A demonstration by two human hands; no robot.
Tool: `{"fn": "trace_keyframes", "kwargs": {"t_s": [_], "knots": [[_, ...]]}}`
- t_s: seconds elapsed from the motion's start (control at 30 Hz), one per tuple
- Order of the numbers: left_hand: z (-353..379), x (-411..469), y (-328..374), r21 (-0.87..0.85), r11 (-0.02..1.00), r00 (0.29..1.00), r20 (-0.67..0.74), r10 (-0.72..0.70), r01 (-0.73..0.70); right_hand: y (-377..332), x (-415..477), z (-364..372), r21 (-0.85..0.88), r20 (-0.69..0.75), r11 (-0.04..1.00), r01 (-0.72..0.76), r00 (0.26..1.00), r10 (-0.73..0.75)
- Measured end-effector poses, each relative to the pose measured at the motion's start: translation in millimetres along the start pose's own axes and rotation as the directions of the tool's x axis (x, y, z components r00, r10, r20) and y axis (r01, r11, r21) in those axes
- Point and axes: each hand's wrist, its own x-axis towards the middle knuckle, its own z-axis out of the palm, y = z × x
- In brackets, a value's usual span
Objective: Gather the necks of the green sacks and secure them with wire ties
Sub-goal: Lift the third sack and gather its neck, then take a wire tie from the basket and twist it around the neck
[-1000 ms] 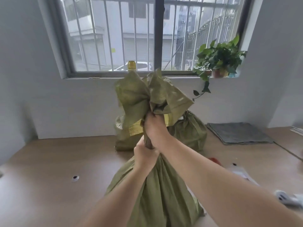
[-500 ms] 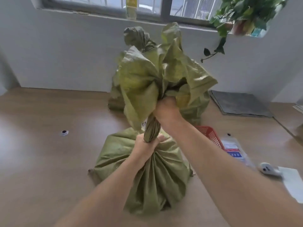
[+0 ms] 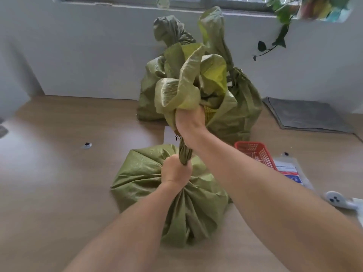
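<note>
A filled green sack (image 3: 149,173) stands on the wooden table (image 3: 49,183) in front of me. Its neck (image 3: 184,154) is twisted into a tight rope. My left hand (image 3: 175,172) grips the base of that neck, just above the sack's body. My right hand (image 3: 189,124) grips the neck higher up, under the loose flared top (image 3: 186,89). Two more green sacks stand behind by the wall: one on the left (image 3: 155,75) with a gathered neck, one on the right (image 3: 241,107) tied at its neck. No wire tie shows in either hand.
A red mesh basket (image 3: 257,152) sits right of the sack, with a plastic packet (image 3: 292,173) and a small white device (image 3: 337,199) beyond it. A grey mat (image 3: 306,114) lies at the back right. A potted plant (image 3: 284,14) hangs from the sill.
My view has tilted down from the window to the table. The sack's neck looks longer and more tightly twisted, and my two hands are further apart along it.
</note>
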Motion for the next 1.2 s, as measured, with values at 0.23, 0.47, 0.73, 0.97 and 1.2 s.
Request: {"fn": "trace_keyframes", "kwargs": {"t_s": [0.23, 0.47, 0.73, 0.97, 1.2], "knots": [[7.6, -12.5, -5.8, -0.030, 0.987, 0.986, -0.049, -0.161, 0.160, 27.0, -5.6, -32.8, -0.165, 0.324, 0.986, -0.014, 0.944, 0.068], [2.5, -2.2, 17.8, 0.041, 0.977, 0.973, -0.102, -0.206, 0.211, 51.4, -25.4, -50.3, -0.158, 0.193, 0.987, 0.021, 0.981, 0.010], [10.8, 4.3, 42.5, 0.278, 0.960, 1.000, -0.019, -0.024, 0.028, 89.6, -32.1, -110.3, -0.103, -0.179, 0.993, -0.060, 0.983, 0.041], [48.5, -1.3, 81.9, 0.456, 0.871, 0.981, 0.134, 0.138, -0.184, 119.6, -40.8, -168.2, -0.259, -0.450, 0.945, -0.201, 0.891, 0.066], [96.8, -7.9, 107.8, 0.554, 0.803, 0.975, 0.166, 0.149, -0.217, 167.9, -38.2, -247.5, -0.238, -0.529, 0.902, -0.361, 0.827, 0.191]]}}
